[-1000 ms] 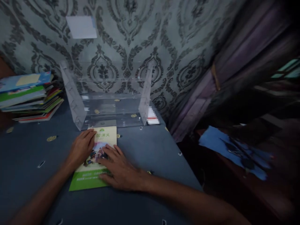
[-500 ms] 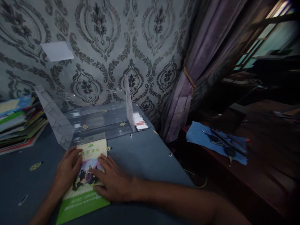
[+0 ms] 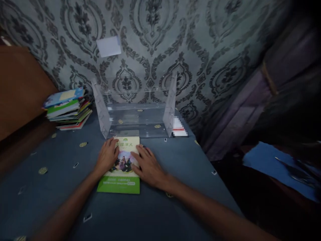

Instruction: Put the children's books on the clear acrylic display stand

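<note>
A green and cream book (image 3: 121, 177) lies flat on the blue patterned tablecloth (image 3: 50, 187), just in front of a clear acrylic rack (image 3: 136, 115). My left hand (image 3: 107, 158) rests flat on the book's left edge, fingers stretched forward. On the book's right side lies my right hand (image 3: 148, 166), fingers spread and flat on the cover. Neither hand grips anything.
A stack of colourful books (image 3: 67, 108) sits at the back left of the table. A patterned wall with a white paper note (image 3: 108, 46) stands behind. To the right hang a purple curtain (image 3: 240, 113) and a blue cloth (image 3: 278, 167) lies on a dark surface.
The view has swung back to the left, so the book stack shows in full. Both hands still lie flat on the book; the book sits squarer to the rack.
</note>
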`<action>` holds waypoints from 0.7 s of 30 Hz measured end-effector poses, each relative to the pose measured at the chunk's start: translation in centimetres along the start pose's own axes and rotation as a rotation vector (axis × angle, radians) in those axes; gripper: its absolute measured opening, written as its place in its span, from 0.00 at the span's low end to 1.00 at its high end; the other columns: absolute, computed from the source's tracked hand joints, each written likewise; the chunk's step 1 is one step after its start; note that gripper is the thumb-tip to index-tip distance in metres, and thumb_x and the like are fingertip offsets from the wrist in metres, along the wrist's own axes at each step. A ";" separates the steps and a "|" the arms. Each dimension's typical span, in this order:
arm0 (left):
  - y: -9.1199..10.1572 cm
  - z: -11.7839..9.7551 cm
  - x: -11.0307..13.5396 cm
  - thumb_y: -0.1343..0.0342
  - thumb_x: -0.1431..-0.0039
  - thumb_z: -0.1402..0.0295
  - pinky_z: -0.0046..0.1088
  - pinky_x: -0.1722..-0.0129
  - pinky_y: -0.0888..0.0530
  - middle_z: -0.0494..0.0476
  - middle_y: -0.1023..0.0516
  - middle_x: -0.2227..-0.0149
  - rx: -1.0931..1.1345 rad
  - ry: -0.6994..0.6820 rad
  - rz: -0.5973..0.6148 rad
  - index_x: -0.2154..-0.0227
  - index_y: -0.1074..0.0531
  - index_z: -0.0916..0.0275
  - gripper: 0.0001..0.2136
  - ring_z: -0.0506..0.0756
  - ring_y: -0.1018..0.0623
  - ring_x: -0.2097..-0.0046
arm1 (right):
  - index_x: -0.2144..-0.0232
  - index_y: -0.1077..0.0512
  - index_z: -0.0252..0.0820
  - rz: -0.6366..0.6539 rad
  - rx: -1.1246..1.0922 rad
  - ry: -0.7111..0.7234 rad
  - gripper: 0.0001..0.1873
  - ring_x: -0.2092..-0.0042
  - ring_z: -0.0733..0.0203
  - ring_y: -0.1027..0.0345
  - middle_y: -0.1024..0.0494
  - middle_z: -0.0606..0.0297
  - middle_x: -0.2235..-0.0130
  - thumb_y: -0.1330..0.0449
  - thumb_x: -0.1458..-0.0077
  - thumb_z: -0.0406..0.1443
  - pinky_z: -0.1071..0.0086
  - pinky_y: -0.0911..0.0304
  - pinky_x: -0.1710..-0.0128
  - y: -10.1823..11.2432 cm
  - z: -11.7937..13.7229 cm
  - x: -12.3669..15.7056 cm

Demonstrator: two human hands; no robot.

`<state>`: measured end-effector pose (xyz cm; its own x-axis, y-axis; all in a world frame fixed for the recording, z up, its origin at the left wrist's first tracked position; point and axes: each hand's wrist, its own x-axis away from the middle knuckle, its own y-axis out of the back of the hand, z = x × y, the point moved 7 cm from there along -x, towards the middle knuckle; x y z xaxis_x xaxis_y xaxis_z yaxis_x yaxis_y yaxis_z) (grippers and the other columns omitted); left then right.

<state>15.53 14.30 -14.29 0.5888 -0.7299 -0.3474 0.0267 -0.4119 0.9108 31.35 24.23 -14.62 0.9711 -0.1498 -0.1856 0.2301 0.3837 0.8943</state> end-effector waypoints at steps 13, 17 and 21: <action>1.1 -0.3 -0.1 0.52 0.33 0.68 0.44 0.46 0.30 0.67 0.23 0.48 -0.061 0.111 0.117 0.46 0.29 0.66 0.17 0.66 0.26 0.45 | 0.35 0.37 0.32 -0.051 0.101 0.049 0.29 0.29 0.43 0.49 0.41 0.40 0.31 0.48 0.32 0.42 0.44 0.49 0.32 -1.0 -0.1 0.4; 1.0 0.7 -0.2 0.51 0.36 0.68 0.45 0.45 0.31 0.67 0.21 0.48 0.057 0.154 0.109 0.46 0.29 0.65 0.18 0.65 0.26 0.45 | 0.35 0.38 0.31 -0.067 0.101 0.070 0.30 0.29 0.43 0.50 0.42 0.40 0.31 0.48 0.32 0.43 0.44 0.49 0.31 -1.4 -0.2 0.7; 1.0 1.9 -0.4 0.49 0.40 0.68 0.47 0.43 0.31 0.65 0.20 0.51 0.224 0.207 0.061 0.48 0.27 0.64 0.18 0.66 0.25 0.47 | 0.35 0.38 0.34 -0.067 0.081 0.075 0.30 0.29 0.43 0.50 0.42 0.42 0.31 0.47 0.33 0.43 0.43 0.49 0.31 -1.4 -0.2 0.7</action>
<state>13.80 13.16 -13.70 0.7363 -0.6399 -0.2201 -0.1789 -0.4978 0.8487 31.73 23.78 -16.04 0.9565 -0.1026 -0.2731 0.2915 0.2996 0.9084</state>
